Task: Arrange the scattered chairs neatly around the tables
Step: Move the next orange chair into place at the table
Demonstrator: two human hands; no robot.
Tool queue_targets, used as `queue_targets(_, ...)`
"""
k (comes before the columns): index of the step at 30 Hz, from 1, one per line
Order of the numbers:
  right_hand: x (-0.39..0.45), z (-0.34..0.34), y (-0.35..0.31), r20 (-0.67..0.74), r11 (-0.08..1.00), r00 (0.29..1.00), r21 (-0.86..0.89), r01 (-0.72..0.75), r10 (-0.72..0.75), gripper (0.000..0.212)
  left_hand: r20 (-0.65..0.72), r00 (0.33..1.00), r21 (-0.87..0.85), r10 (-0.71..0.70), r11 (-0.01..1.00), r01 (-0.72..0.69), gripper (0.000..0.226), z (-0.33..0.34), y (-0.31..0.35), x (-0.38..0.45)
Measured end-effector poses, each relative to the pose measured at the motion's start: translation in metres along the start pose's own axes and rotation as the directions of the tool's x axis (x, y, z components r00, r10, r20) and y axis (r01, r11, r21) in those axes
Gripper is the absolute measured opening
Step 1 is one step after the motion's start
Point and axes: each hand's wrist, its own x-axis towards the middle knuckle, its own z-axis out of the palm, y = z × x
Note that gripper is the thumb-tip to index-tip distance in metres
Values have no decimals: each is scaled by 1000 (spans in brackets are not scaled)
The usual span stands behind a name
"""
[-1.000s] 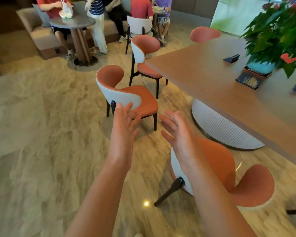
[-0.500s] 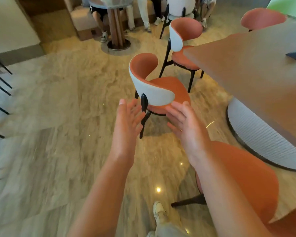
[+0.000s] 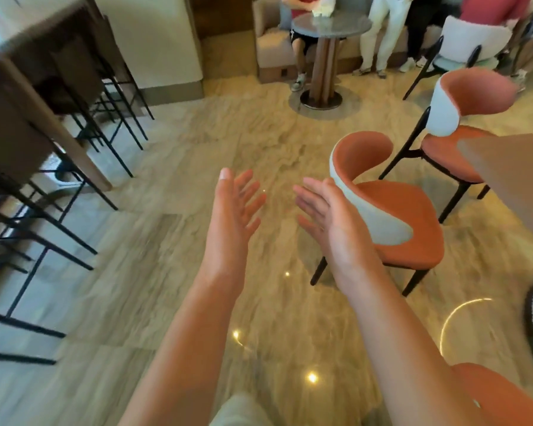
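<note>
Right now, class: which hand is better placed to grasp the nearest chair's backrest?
Right hand: probably, since it overlaps the nearest chair backrest's edge; left hand hovers over bare floor.

Both arms reached forward, bare. The left hand [image 3: 233,210] and right hand [image 3: 330,219] were spread, palms facing each other, holding nothing.

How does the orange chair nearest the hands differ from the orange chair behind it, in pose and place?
The near chair stands apart from the brown table, its whole seat showing; the far chair has its seat partly under the table's edge. The near chair stands right by the right hand; the far chair stands well beyond it. Both have orange seats, white-backed curved backrests and dark legs.
</note>
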Motion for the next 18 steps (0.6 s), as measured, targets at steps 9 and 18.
queue_targets(9, 98, 131, 7, 174, 999, 984, -36, 40, -33, 56, -162, 985, -14, 61, 998, -64, 63, -103, 30, 101)
queue_targets(18, 171, 243, 30, 222, 999, 975, -33, 4, 3, 42, -248, 967, -22, 58, 998, -66, 62, -198, 63, 176)
